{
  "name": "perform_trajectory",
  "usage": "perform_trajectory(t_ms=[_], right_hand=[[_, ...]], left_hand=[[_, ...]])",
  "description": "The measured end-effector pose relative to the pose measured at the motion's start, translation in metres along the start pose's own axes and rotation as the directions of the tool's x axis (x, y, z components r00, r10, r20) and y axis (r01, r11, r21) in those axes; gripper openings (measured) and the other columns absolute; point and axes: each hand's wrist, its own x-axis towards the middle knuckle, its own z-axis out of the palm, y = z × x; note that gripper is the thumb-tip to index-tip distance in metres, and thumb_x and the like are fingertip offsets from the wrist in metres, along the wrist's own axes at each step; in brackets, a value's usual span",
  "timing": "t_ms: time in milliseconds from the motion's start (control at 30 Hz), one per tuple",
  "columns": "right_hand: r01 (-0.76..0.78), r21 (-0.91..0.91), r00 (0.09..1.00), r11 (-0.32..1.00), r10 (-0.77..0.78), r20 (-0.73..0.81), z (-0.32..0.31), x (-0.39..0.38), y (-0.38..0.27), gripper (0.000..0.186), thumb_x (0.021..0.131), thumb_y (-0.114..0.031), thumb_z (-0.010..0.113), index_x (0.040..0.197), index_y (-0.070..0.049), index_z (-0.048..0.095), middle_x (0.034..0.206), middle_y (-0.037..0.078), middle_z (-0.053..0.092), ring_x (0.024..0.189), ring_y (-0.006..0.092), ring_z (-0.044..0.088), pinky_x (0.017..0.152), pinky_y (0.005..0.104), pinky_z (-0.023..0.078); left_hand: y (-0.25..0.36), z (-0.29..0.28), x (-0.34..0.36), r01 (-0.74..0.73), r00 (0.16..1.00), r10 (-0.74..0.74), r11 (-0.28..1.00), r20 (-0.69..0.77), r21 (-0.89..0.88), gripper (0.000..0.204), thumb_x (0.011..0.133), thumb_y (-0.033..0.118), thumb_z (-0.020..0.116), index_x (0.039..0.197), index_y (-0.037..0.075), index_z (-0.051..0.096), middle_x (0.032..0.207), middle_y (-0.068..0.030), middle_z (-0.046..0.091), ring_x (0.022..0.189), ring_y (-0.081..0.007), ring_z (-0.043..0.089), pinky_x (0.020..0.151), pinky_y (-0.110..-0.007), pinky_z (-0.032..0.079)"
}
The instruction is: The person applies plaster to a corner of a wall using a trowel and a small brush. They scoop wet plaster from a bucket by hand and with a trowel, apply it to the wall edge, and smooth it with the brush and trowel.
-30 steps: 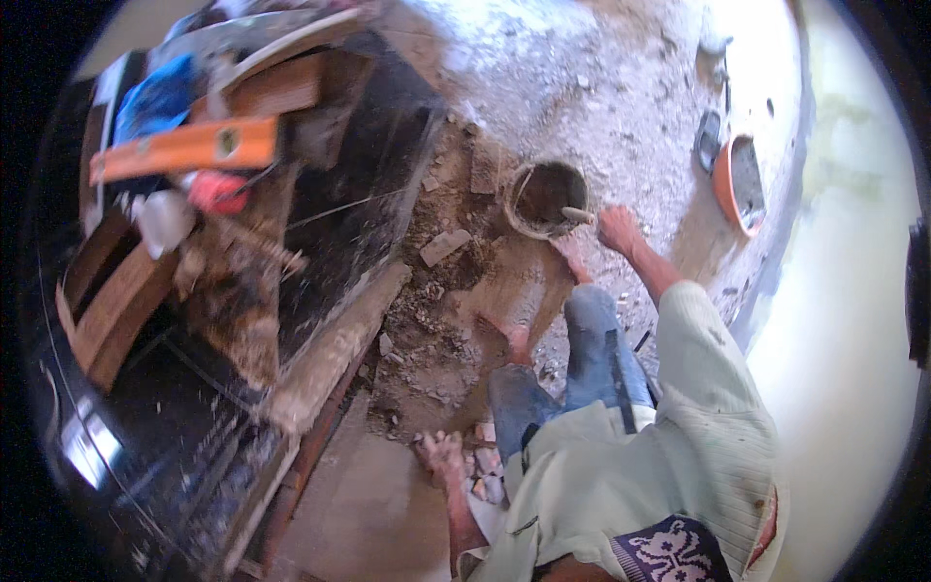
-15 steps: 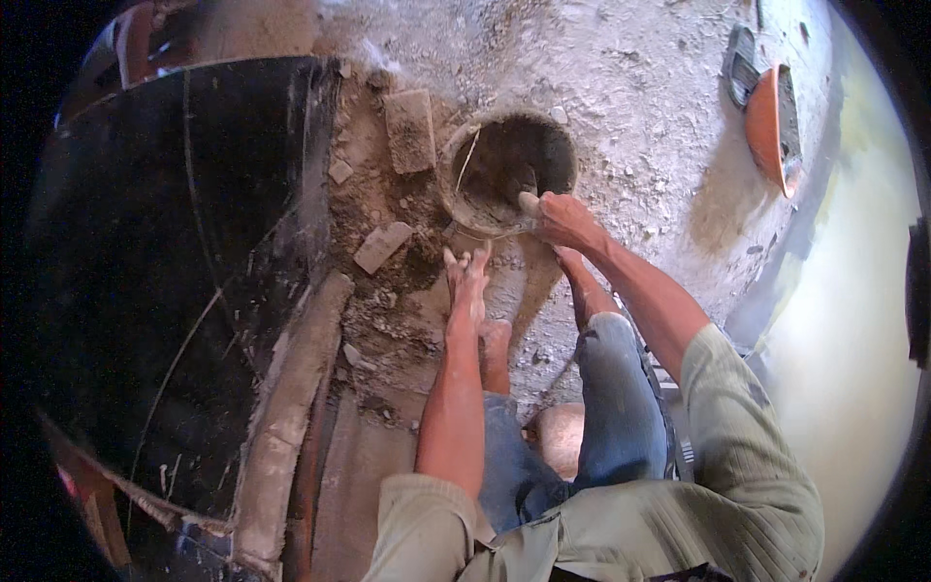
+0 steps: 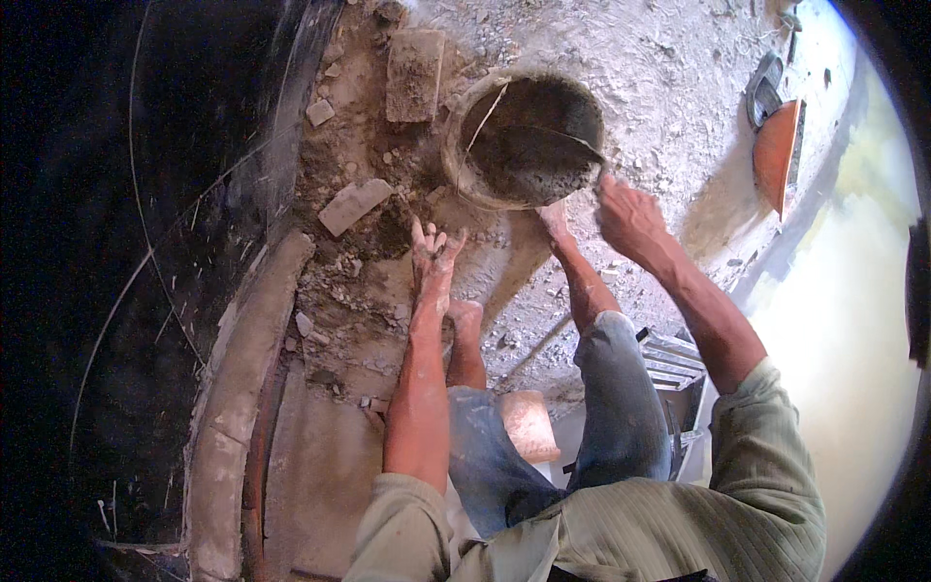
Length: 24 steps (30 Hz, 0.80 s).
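Observation:
A round bucket (image 3: pixel 464 179) with a mortar-crusted rim stands on the dusty ground ahead of me, with dark, wet-looking mortar (image 3: pixel 529 160) inside. My right hand (image 3: pixel 630 215), just beyond the bucket's near right edge, is closed round the handle of what looks like a trowel (image 3: pixel 588 149). The tool's thin blade reaches over the rim into the bucket; its handle is mostly hidden in my fist. Left of the bucket and nearer to me, my left hand (image 3: pixel 436 254) hovers with fingers apart, dusted with mortar and holding nothing.
A whole brick (image 3: pixel 415 76) and a broken brick piece (image 3: pixel 355 207) lie left of the bucket amid rubble. A dark panel (image 3: pixel 126 242) with a raised ledge (image 3: pixel 238 398) fills the left. An orange basin (image 3: pixel 774 160) and a sandal (image 3: pixel 764 89) are at right. My bare feet flank the near ground.
My right hand has moved right, from over the bucket's near rim to outside it, bringing the tool's blade up near the rim. My left hand has shifted left, away from the bucket.

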Motion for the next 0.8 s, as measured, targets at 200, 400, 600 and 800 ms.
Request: perform_trajectory(t_ms=[200, 400, 600, 800], right_hand=[[-0.037, -0.473, 0.992, 0.88, 0.089, 0.089, -0.049, -0.002, 0.018, 0.016, 0.09, -0.006, 0.049, 0.104, 0.001, 0.044, 0.087, 0.014, 0.054, 0.078, 0.0289, 0.064, 0.068, 0.0434, 0.054], [0.109, -0.815, 0.978, 0.569, -0.208, -0.015, -0.036, 0.034, 0.02, 0.014, 0.083, -0.016, 0.058, 0.094, -0.007, 0.056, 0.084, 0.006, 0.055, 0.084, 0.018, 0.056, 0.066, 0.0322, 0.042], [0.231, -0.817, 0.887, 0.529, -0.459, -0.046, -0.006, 0.066, 0.02, 0.013, 0.08, -0.022, 0.06, 0.087, -0.011, 0.061, 0.082, 0.005, 0.056, 0.085, 0.0196, 0.054, 0.07, 0.0341, 0.041], [0.3, -0.78, 0.815, 0.549, -0.572, -0.089, -0.003, 0.092, 0.032, 0.01, 0.08, -0.025, 0.06, 0.083, -0.016, 0.063, 0.082, 0.0, 0.055, 0.086, 0.0168, 0.053, 0.071, 0.0328, 0.04]], left_hand=[[-0.001, -0.013, -0.019, -0.046, 0.998, 0.05, 0.995, 0.044, -0.089, 0.11, 0.076, 0.044, 0.079, 0.154, 0.013, 0.008, 0.156, -0.0221, 0.016, 0.14, -0.0359, 0.028, 0.111, -0.05, 0.031], [-0.021, -0.075, -0.057, -0.036, 0.999, 0.037, 0.999, -0.032, 0.015, 0.103, 0.078, 0.041, 0.078, 0.154, 0.011, 0.014, 0.157, -0.0206, 0.016, 0.141, -0.036, 0.026, 0.111, -0.049, 0.032], [-0.03, -0.135, -0.101, 0.051, 0.991, -0.044, 0.997, -0.123, 0.053, 0.099, 0.082, 0.027, 0.074, 0.153, 0.006, 0.009, 0.155, -0.0222, 0.016, 0.143, -0.0334, 0.022, 0.112, -0.042, 0.031], [-0.057, -0.175, -0.156, 0.071, 0.981, -0.075, 0.997, -0.176, -0.033, 0.087, 0.088, 0.016, 0.067, 0.153, 0.005, 0.01, 0.157, -0.0197, 0.01, 0.143, -0.0326, 0.02, 0.112, -0.046, 0.035]])
